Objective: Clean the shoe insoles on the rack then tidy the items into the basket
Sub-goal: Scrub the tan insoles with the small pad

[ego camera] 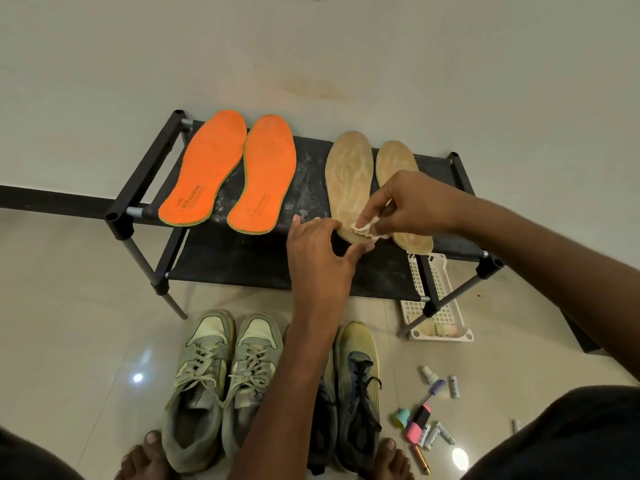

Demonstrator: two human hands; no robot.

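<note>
While my right hand (412, 206) pinches a small white wad (364, 229) and presses it on the heel end of the left tan insole (348, 183), my left hand (317, 258) lies spread beside it, fingertips and thumb steadying that insole's near edge. Both work on the top shelf of a black rack (308, 174), whose dark fabric is dusted with pale specks. It stands against a plain light wall on glossy beige tiles. A second tan insole (398, 161) lies just right of the first, partly hidden by my right hand, and two orange insoles (239, 171) lie side by side at the rack's left end, well apart from my hands. A white basket (438, 306) sits on the floor under the rack's right end. Nearer me stand grey-green sneakers (221, 382) and a dark pair (356, 386), with small bottles and tubes (424, 420) scattered to the right. Open tile lies left of the sneakers.
</note>
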